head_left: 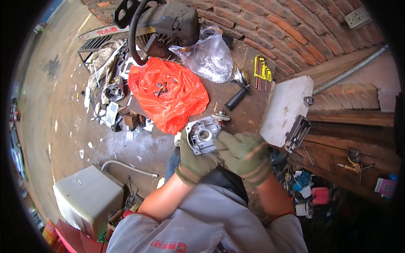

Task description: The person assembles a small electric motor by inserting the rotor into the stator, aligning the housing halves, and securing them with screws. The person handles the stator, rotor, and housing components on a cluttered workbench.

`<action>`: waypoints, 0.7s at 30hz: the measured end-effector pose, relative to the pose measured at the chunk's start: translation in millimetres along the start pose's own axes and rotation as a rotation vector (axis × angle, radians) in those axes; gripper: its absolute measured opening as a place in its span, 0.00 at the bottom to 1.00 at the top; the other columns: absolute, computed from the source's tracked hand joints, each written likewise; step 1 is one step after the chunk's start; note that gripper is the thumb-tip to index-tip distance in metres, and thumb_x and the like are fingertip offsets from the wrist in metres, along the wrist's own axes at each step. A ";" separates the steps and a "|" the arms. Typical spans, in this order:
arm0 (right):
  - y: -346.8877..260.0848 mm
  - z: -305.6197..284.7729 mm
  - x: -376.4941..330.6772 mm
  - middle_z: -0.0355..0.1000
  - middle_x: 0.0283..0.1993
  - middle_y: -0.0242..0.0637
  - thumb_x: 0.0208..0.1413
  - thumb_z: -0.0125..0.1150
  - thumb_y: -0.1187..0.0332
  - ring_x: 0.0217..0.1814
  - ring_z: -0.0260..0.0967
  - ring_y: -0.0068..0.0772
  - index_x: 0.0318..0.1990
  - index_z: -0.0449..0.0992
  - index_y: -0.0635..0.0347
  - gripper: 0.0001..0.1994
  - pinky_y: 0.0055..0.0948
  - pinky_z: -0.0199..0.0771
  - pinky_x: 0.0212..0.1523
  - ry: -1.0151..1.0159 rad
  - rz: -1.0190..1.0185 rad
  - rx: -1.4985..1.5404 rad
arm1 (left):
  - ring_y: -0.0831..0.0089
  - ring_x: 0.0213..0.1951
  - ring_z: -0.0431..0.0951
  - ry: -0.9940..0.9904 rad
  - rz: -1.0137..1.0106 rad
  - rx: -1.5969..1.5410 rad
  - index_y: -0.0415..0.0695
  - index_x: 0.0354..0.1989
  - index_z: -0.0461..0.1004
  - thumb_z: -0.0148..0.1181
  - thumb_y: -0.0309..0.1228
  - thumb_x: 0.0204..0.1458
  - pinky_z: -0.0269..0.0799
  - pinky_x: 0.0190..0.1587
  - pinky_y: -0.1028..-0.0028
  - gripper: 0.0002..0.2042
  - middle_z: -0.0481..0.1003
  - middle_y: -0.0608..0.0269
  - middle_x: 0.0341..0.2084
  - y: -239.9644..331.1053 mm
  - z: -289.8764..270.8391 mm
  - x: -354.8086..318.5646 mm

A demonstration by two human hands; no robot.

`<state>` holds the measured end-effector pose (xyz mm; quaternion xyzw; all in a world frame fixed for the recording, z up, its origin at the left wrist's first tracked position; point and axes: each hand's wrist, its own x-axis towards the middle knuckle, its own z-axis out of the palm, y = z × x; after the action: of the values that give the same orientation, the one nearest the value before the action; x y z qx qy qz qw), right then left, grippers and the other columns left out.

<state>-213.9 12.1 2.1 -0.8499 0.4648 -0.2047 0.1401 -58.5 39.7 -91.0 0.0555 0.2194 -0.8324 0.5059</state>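
Note:
Both my hands wear olive-green work gloves. My left hand (195,162) is closed around the lower left side of a silver cast-metal housing (198,142), which has a round bore in its middle. At the housing's right edge is my right hand (245,156), its fingers curled in. Whatever those fingers grip is hidden by the glove. Just beyond the housing lies a small metal gear on a shaft (221,117). An orange-red plastic bag (185,99) with small dark parts on it spreads out to the far left of my hands.
A chainsaw (168,23) and a clear plastic bag (209,59) stand at the back. A black side handle (237,98) and hex keys in a yellow holder (262,69) lie on the bench. On the right is a white block (287,107); a brick wall (278,29) rises behind.

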 end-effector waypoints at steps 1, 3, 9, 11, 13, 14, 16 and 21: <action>0.1 -5.5 -2.4 0.71 0.22 0.37 0.52 0.71 0.64 0.25 0.73 0.44 0.36 0.81 0.52 0.07 0.44 0.71 0.29 0.027 0.006 0.001 | 0.52 0.54 0.79 -0.037 -0.025 -0.022 0.44 0.59 0.75 0.42 0.60 0.62 0.72 0.62 0.51 0.33 0.79 0.51 0.54 0.6 0.4 -2.6; -0.8 -14.3 -6.8 0.68 0.19 0.33 0.52 0.71 0.62 0.23 0.71 0.41 0.34 0.79 0.49 0.07 0.44 0.70 0.26 0.082 0.016 0.003 | 0.53 0.56 0.78 -0.102 -0.085 -0.061 0.46 0.61 0.74 0.38 0.64 0.62 0.72 0.61 0.51 0.36 0.79 0.52 0.55 2.1 2.2 -8.6; -43.8 -42.9 5.4 0.68 0.20 0.35 0.49 0.74 0.59 0.22 0.70 0.42 0.37 0.82 0.51 0.11 0.43 0.68 0.25 -0.160 0.033 -0.137 | 0.51 0.57 0.77 0.074 -0.154 -0.014 0.41 0.63 0.73 0.45 0.59 0.62 0.72 0.63 0.50 0.35 0.77 0.46 0.56 -0.5 33.9 -22.8; -55.3 -42.1 4.4 0.67 0.19 0.33 0.49 0.73 0.57 0.22 0.70 0.39 0.39 0.82 0.49 0.12 0.42 0.66 0.25 -0.181 0.026 -0.213 | 0.49 0.58 0.77 0.115 -0.166 0.002 0.41 0.63 0.73 0.48 0.63 0.59 0.71 0.64 0.50 0.38 0.77 0.45 0.57 0.8 37.3 -27.7; -60.6 -38.0 3.5 0.66 0.20 0.31 0.50 0.72 0.56 0.23 0.71 0.36 0.41 0.82 0.49 0.14 0.41 0.65 0.25 -0.160 0.003 -0.265 | 0.50 0.58 0.77 0.099 -0.177 -0.019 0.41 0.63 0.73 0.49 0.64 0.59 0.71 0.64 0.49 0.38 0.76 0.45 0.57 1.4 44.8 -29.6; -63.0 -35.4 2.7 0.66 0.20 0.30 0.51 0.71 0.56 0.24 0.71 0.35 0.42 0.81 0.49 0.14 0.41 0.65 0.26 -0.151 -0.008 -0.290 | 0.58 0.51 0.80 0.243 -0.174 0.147 0.51 0.55 0.78 0.49 0.64 0.59 0.73 0.60 0.52 0.31 0.82 0.59 0.48 -0.7 52.4 -34.8; -70.6 -26.6 6.9 0.66 0.21 0.29 0.52 0.70 0.55 0.25 0.71 0.35 0.44 0.81 0.49 0.15 0.40 0.66 0.27 -0.256 0.038 -0.389 | 0.59 0.50 0.81 0.239 -0.201 0.077 0.50 0.54 0.79 0.50 0.63 0.59 0.73 0.59 0.54 0.30 0.82 0.59 0.48 0.1 53.5 -38.0; -86.5 -28.5 5.6 0.67 0.22 0.28 0.55 0.68 0.53 0.26 0.72 0.35 0.45 0.81 0.51 0.16 0.41 0.67 0.28 -0.253 0.067 -0.423 | 0.58 0.51 0.80 0.235 -0.237 0.043 0.47 0.55 0.78 0.50 0.61 0.60 0.75 0.57 0.56 0.30 0.81 0.57 0.50 7.3 44.6 -43.6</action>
<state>-161.3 51.7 65.4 -0.8632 0.5042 0.0099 0.0227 -25.3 53.7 -39.6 0.1368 0.2643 -0.8784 0.3739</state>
